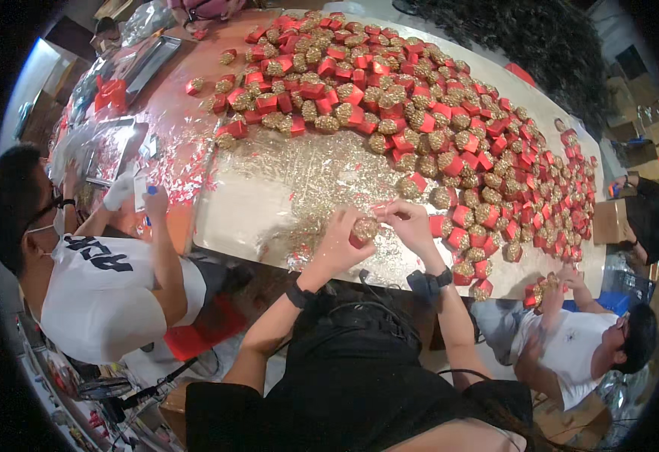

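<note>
My left hand (338, 242) is closed around an ornament (364, 228) with a rough, gold-glittered round part and a red part showing at its side. Beside it, my right hand (411, 226) has its thumb and fingers pinched together at the ornament's upper right. Something small and reddish shows near those fingertips, too small to make out. Both hands are just above the front edge of the pale, glitter-strewn table (243, 203). Beyond them spreads a large heap of similar gold and red ornaments (389, 98).
At the left, a person in white (118, 294) works beside a red-covered table with a tray (111, 154) and a red bottle (111, 94). Another person (570, 346) handles ornaments at the right. Farther right, someone in black holds a cardboard box (610, 221).
</note>
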Demonstrator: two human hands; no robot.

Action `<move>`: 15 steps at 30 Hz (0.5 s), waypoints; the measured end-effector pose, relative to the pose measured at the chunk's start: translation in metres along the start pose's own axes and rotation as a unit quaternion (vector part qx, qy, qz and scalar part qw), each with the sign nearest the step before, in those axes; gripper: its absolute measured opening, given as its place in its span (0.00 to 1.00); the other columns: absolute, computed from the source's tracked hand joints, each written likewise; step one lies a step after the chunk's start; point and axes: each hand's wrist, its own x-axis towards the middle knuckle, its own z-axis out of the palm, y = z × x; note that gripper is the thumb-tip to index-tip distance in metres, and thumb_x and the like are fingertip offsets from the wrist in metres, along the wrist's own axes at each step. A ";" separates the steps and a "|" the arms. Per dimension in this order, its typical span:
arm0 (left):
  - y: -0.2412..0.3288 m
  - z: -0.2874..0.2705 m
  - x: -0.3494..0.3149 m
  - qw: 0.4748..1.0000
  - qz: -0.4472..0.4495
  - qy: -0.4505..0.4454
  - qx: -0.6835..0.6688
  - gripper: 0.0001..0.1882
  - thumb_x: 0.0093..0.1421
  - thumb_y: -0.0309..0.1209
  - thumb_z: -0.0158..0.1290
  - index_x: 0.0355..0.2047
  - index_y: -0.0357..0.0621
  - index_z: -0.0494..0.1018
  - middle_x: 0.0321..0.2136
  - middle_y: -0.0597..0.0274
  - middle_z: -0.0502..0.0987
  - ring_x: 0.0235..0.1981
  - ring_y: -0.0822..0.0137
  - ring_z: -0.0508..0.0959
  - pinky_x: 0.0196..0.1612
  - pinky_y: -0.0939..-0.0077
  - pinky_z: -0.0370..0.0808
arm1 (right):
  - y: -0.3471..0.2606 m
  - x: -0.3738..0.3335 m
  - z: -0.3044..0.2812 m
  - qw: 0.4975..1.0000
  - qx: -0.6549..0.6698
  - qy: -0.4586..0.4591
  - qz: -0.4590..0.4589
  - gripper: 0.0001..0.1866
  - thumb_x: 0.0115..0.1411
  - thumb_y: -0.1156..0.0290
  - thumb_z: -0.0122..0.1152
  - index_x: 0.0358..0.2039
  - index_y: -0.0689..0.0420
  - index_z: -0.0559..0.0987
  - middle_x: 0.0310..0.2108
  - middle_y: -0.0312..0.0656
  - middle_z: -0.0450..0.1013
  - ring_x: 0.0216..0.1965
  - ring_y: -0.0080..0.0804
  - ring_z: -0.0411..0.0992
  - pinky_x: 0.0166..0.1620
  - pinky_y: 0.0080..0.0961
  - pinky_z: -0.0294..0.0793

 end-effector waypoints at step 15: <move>0.010 0.026 0.014 0.984 -0.070 -0.163 -0.020 0.29 0.47 0.40 0.64 0.46 0.41 0.68 0.39 0.54 0.66 0.41 0.53 0.73 0.40 0.61 0.73 | 0.001 -0.036 -0.034 0.991 -0.089 0.094 -0.034 0.04 0.54 0.86 0.58 0.26 0.64 0.78 0.31 0.40 0.77 0.34 0.25 0.76 0.37 0.19 0.74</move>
